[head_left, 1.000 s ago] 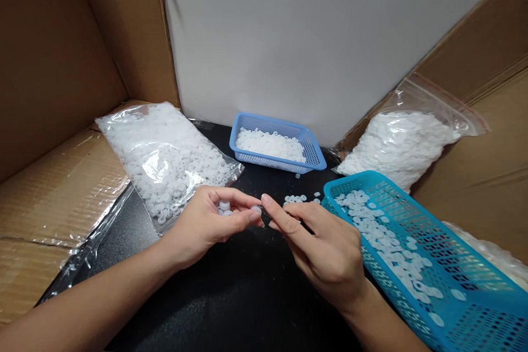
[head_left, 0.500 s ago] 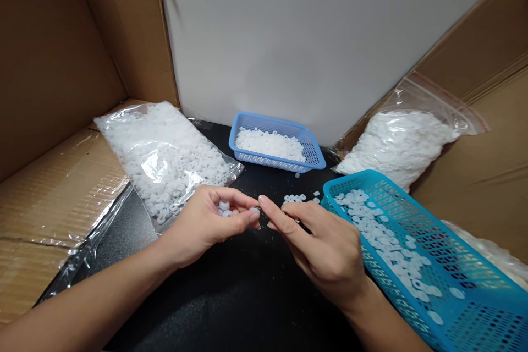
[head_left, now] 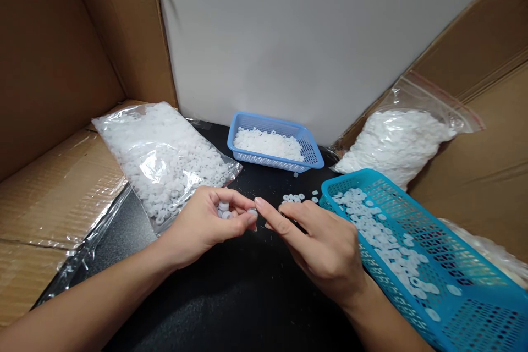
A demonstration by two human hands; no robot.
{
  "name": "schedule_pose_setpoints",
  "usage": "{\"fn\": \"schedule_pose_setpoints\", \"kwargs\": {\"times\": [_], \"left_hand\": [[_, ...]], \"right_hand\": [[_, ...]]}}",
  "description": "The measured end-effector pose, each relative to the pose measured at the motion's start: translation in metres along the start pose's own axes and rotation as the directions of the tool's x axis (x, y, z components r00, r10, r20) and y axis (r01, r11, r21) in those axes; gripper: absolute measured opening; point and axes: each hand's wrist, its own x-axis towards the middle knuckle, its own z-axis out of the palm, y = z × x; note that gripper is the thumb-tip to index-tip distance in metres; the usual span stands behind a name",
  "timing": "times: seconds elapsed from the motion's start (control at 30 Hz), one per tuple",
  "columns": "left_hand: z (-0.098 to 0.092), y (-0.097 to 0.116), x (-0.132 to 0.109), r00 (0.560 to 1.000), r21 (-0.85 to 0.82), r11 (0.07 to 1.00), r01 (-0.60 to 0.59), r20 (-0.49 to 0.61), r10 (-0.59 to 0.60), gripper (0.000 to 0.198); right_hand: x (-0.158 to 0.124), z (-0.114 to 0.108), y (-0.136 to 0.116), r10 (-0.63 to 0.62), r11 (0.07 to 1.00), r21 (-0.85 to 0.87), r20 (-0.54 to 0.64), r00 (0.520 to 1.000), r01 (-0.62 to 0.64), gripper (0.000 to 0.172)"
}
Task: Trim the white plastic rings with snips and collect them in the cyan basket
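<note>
My left hand point(head_left: 206, 225) is curled around several small white plastic rings point(head_left: 224, 210) and pinches one at its fingertips. My right hand point(head_left: 317, 242) meets it fingertip to fingertip at that white ring point(head_left: 253, 213), its fingers pinched together. Both hands hover just above the black tabletop point(head_left: 231, 297). A few loose white rings point(head_left: 295, 198) lie on the table just beyond my right hand.
A teal basket point(head_left: 454, 308) with scattered white rings sits at the right. A small blue basket point(head_left: 307, 146) of white pieces stands at the back. Clear bags of white rings lie at left point(head_left: 160, 157) and right point(head_left: 398, 140). Cardboard walls surround the table.
Both hands have drifted slightly left, still joined at the fingertips on the ring. Nothing else has moved.
</note>
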Motion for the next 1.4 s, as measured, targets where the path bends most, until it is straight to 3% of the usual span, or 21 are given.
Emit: {"fn": "schedule_pose_setpoints", "kwargs": {"times": [0.1, 0.17, 0.27, 0.4, 0.63, 0.77, 0.83, 0.97, 1.07, 1.23, 1.3, 1.4], "left_hand": [[-0.001, -0.003, 0.001, 1.0, 0.032, 0.999, -0.02, 0.01, 0.02, 0.017], [-0.002, -0.005, 0.001, 0.999, 0.063, 0.997, -0.043, 0.02, 0.042, 0.021], [-0.002, -0.006, 0.0, 0.997, 0.083, 0.993, -0.079, 0.028, 0.077, 0.023], [-0.002, -0.007, -0.001, 0.993, 0.056, 0.992, -0.113, 0.029, 0.111, 0.02], [-0.003, -0.008, 0.0, 0.987, 0.032, 0.987, -0.158, 0.044, 0.156, 0.018], [-0.004, -0.01, 0.0, 0.989, 0.041, 0.989, -0.14, 0.051, 0.138, 0.019], [-0.004, -0.01, 0.0, 0.99, 0.052, 0.989, -0.137, 0.048, 0.135, 0.019], [-0.004, -0.01, 0.001, 0.983, 0.097, 0.978, -0.183, 0.035, 0.181, 0.016], [-0.003, -0.01, 0.001, 0.973, 0.129, 0.965, -0.229, 0.041, 0.226, 0.014], [0.0, -0.011, 0.001, 0.95, 0.161, 0.936, -0.312, 0.063, 0.306, 0.014], [0.0, -0.011, 0.001, 0.945, 0.16, 0.931, -0.328, 0.059, 0.323, 0.015], [0.0, -0.012, 0.001, 0.946, 0.139, 0.935, -0.325, 0.058, 0.32, 0.015]], "right_hand": [[0.0, 0.003, -0.003, 0.048, 0.998, 0.035, -0.002, 0.999, -0.048, 0.034], [0.0, 0.006, -0.004, 0.184, 0.973, 0.139, -0.002, 0.983, -0.182, 0.036], [0.0, 0.013, -0.002, 0.406, 0.878, 0.28, -0.01, 0.914, -0.387, 0.037], [-0.001, 0.019, 0.006, 0.546, 0.793, 0.299, 0.035, 0.837, -0.53, 0.037], [-0.002, 0.02, 0.006, 0.668, 0.625, 0.386, 0.186, 0.721, -0.678, 0.029], [0.0, 0.02, 0.003, 0.7, 0.581, 0.493, 0.104, 0.707, -0.648, 0.011], [0.0, 0.02, 0.001, 0.716, 0.521, 0.571, 0.112, 0.689, -0.634, 0.011], [0.002, 0.018, -0.005, 0.724, 0.324, 0.697, 0.253, 0.642, -0.64, 0.037], [0.005, 0.02, -0.013, 0.675, 0.101, 0.755, 0.426, 0.602, -0.648, 0.05], [0.007, 0.028, -0.024, 0.531, -0.314, 0.708, 0.683, 0.501, -0.633, 0.051], [0.006, 0.03, -0.025, 0.473, -0.42, 0.672, 0.736, 0.485, -0.61, 0.049], [0.004, 0.032, -0.025, 0.401, -0.523, 0.639, 0.769, 0.498, -0.564, 0.051]]}}
